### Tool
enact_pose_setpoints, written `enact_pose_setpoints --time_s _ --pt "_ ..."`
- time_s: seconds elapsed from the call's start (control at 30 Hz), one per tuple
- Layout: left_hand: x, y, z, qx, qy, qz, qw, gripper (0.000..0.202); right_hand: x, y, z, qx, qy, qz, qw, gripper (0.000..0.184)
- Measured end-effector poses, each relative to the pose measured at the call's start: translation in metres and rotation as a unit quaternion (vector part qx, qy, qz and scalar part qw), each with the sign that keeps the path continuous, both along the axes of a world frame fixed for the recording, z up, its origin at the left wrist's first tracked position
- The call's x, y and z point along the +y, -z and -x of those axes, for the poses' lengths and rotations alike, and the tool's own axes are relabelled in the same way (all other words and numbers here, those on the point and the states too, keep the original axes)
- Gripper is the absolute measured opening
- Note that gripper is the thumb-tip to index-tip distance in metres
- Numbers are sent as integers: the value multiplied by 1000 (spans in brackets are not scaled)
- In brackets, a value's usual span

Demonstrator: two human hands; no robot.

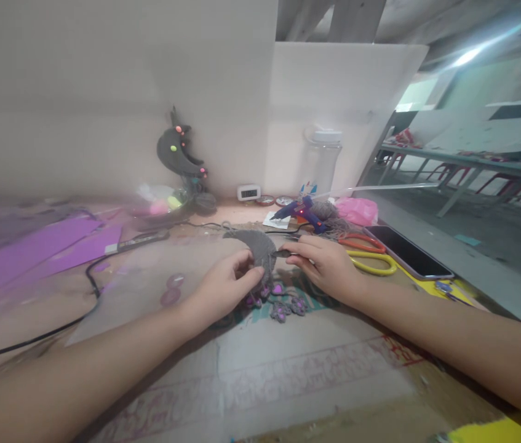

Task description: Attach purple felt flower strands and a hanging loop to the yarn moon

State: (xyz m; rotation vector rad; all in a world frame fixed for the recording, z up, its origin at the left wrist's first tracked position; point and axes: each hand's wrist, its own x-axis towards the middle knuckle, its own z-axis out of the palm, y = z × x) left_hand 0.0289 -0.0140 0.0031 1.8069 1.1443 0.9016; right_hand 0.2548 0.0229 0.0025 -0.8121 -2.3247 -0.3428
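Observation:
My left hand is closed on a grey crescent moon ornament covered in yarn or felt, its thumb on the front. At the crescent's right edge, my right hand pinches a small dark grey piece, too blurred to name further. Below the crescent are grey yarn flowers with purple middles; whether they are attached to it I cannot tell. Behind my right hand lie scissors with orange and yellow handles. A blue glue gun with a red light rests further back.
A finished-looking dark crescent with coloured dots stands by the wall. Further around are a clear bottle, a small digital clock, a phone, purple sheets and a black cable. Cardboard and clear plastic cover the table.

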Motion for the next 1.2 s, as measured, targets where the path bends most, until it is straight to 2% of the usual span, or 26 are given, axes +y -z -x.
enact_pose_setpoints --time_s 0.27,0.47,1.2 --pt "2 0 0 -33 16 1 999 14 -3 -2 0 31 -13 19 999 31" --pt "1 0 0 -12 7 1 1000 15 -3 -2 0 25 -4 28 999 30" --pt "-1 0 0 -15 8 3 1000 15 -1 0 0 0 -6 5 1000 32"
